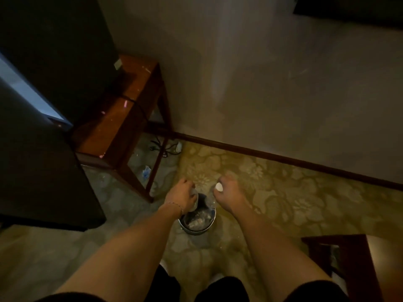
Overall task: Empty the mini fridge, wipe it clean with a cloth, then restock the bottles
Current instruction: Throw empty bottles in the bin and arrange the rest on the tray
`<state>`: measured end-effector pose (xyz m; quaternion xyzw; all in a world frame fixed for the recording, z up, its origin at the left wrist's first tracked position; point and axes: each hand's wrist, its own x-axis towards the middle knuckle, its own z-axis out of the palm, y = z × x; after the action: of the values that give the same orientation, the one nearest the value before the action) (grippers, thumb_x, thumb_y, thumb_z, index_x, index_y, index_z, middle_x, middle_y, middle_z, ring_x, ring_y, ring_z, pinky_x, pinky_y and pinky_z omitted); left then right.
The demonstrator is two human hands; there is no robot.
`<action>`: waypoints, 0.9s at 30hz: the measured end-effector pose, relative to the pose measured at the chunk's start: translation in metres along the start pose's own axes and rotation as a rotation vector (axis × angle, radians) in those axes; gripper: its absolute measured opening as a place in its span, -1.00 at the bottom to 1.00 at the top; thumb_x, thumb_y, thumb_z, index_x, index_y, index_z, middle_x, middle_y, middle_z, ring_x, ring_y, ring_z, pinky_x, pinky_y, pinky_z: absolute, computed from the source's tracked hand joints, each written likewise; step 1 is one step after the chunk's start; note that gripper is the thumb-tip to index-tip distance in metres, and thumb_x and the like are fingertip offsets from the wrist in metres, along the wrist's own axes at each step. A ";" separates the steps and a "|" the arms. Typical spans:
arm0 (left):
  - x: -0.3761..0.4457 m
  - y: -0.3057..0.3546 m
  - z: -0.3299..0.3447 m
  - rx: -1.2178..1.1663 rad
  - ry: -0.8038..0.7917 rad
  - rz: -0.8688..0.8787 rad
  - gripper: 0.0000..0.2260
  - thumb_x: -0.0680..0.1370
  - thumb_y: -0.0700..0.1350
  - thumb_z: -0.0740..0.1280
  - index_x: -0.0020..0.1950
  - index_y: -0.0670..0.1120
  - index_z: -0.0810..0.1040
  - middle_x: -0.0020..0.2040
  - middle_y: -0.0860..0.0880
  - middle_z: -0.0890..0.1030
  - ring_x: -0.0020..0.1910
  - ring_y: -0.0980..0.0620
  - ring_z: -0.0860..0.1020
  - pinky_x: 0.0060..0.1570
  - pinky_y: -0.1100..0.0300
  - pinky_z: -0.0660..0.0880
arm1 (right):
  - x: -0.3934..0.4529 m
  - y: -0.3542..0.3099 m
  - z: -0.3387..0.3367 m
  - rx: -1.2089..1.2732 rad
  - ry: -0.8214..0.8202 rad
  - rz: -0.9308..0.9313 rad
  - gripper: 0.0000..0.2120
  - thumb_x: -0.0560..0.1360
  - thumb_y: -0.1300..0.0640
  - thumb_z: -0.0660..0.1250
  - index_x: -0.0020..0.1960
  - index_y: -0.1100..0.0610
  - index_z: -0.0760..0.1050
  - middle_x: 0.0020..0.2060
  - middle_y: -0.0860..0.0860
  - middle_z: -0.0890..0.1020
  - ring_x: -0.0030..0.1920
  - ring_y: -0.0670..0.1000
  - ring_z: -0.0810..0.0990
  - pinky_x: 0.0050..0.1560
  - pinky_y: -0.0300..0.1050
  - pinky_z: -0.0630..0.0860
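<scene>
I have a clear bottle [194, 200] gripped in my left hand [182, 196], fingers curled around its body, and a second bottle [211, 200] in my right hand [226, 194], which closes around its neck with the white cap [218, 186] showing beside the thumb. Both bottles hang directly above the small round bin [197, 221] on the floor, their lower ends at or just inside its rim, and I judge they are held there either to drain or to drop them in as part of emptying the fridge; the light is too dim to tell whether anything is pouring. The bin already holds crumpled pale rubbish. To the left of the bin stands a wooden side table [122, 118], its near leg close to my left hand, so I would keep that wrist from swinging outward. On that table sits the dark mini fridge [58, 53], its door [39, 166] swung open toward me and looming well left of the bin. Under the table, beyond the bin, lie a power cable [165, 147] and a scrap of blue-white litter [145, 172]. Patterned carpet [283, 192] surrounds the bin, a wall [261, 83] rises behind it, and another wooden furniture corner [340, 258] sits right of it, near my right forearm.
</scene>
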<state>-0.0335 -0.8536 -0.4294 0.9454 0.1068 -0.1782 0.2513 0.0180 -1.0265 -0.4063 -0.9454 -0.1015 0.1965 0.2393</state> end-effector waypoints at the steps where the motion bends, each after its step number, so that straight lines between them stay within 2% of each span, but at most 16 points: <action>1: 0.010 -0.007 0.016 0.004 -0.007 -0.001 -0.68 0.60 -0.02 0.31 0.32 -0.09 0.47 0.28 -0.06 0.39 0.13 -0.12 0.53 0.11 0.03 0.50 | 0.009 0.010 0.016 -0.002 -0.002 -0.003 -0.74 0.57 0.03 0.32 0.18 0.16 0.50 0.14 0.06 0.46 0.06 0.08 0.49 -0.01 -0.10 0.43; 5: 0.048 -0.039 0.078 0.014 -0.020 0.006 -0.71 0.59 -0.01 0.31 0.27 -0.07 0.49 0.25 -0.04 0.40 0.08 -0.08 0.53 0.01 0.06 0.49 | 0.042 0.048 0.079 -0.003 -0.020 0.017 -0.74 0.57 0.06 0.33 0.19 0.16 0.51 0.16 0.08 0.48 0.08 0.09 0.51 0.07 -0.02 0.52; 9: 0.102 -0.086 0.160 0.041 -0.040 0.012 -0.73 0.60 -0.03 0.31 0.26 -0.09 0.49 0.27 -0.05 0.40 0.16 -0.10 0.50 0.03 0.12 0.45 | 0.086 0.099 0.171 -0.002 -0.055 0.018 -0.74 0.54 0.10 0.35 0.18 0.19 0.51 0.17 0.13 0.49 0.11 0.14 0.52 0.10 0.03 0.52; 11: 0.129 -0.109 0.200 0.018 -0.038 -0.005 -0.72 0.60 -0.03 0.30 0.28 -0.09 0.48 0.28 -0.05 0.40 0.20 -0.13 0.49 0.13 0.06 0.48 | 0.106 0.122 0.217 -0.011 -0.083 0.024 -0.72 0.56 0.10 0.33 0.22 0.19 0.50 0.20 0.13 0.47 0.16 0.15 0.49 0.12 -0.01 0.50; 13: 0.155 -0.130 0.238 -0.007 -0.036 -0.027 -0.71 0.60 -0.04 0.30 0.29 -0.09 0.48 0.30 -0.08 0.39 0.19 -0.16 0.51 0.19 -0.04 0.50 | 0.127 0.143 0.261 -0.019 -0.114 0.035 -0.71 0.58 0.10 0.31 0.26 0.19 0.49 0.24 0.14 0.48 0.20 0.14 0.49 0.15 -0.01 0.48; 17: 0.190 -0.161 0.302 0.014 -0.038 -0.026 -0.77 0.59 -0.05 0.30 0.20 -0.12 0.52 0.31 -0.10 0.41 0.13 -0.18 0.55 0.15 0.01 0.50 | 0.159 0.176 0.330 -0.044 -0.146 0.034 -0.66 0.61 0.09 0.27 0.34 0.19 0.46 0.31 0.16 0.48 0.29 0.16 0.46 0.27 0.02 0.44; 20: 0.207 -0.177 0.333 0.019 -0.034 -0.002 -0.80 0.57 -0.04 0.33 0.12 -0.11 0.53 0.22 -0.08 0.46 0.05 -0.17 0.57 0.08 -0.01 0.52 | 0.173 0.190 0.361 -0.061 -0.147 0.023 -0.70 0.61 0.09 0.25 0.30 0.18 0.48 0.28 0.15 0.50 0.29 0.15 0.46 0.27 0.01 0.41; 23: 0.220 -0.186 0.351 -0.004 -0.039 -0.021 -0.79 0.57 -0.04 0.33 0.14 -0.11 0.54 0.19 -0.07 0.49 0.04 -0.16 0.58 0.09 -0.03 0.52 | 0.182 0.200 0.379 -0.049 -0.148 0.020 -0.72 0.59 0.05 0.26 0.24 0.16 0.51 0.20 0.15 0.55 0.22 0.17 0.53 0.20 0.02 0.47; 25: 0.223 -0.186 0.355 -0.030 -0.026 -0.029 -0.74 0.58 -0.04 0.32 0.22 -0.11 0.54 0.26 -0.08 0.48 0.12 -0.18 0.57 0.15 -0.06 0.51 | 0.185 0.203 0.383 -0.033 -0.151 0.017 -0.69 0.57 0.00 0.27 0.21 0.15 0.53 0.17 0.16 0.58 0.17 0.18 0.55 0.16 0.02 0.49; 27: 0.224 -0.184 0.353 -0.043 -0.024 -0.024 -0.70 0.58 -0.04 0.32 0.29 -0.10 0.53 0.33 -0.09 0.46 0.17 -0.18 0.56 0.20 -0.06 0.50 | 0.186 0.203 0.381 -0.033 -0.155 0.018 -0.67 0.56 0.01 0.28 0.24 0.16 0.52 0.22 0.16 0.56 0.21 0.18 0.53 0.19 0.01 0.47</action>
<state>0.0180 -0.8532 -0.8833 0.9361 0.1191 -0.1904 0.2708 0.0461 -0.9917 -0.8741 -0.9321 -0.1142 0.2695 0.2133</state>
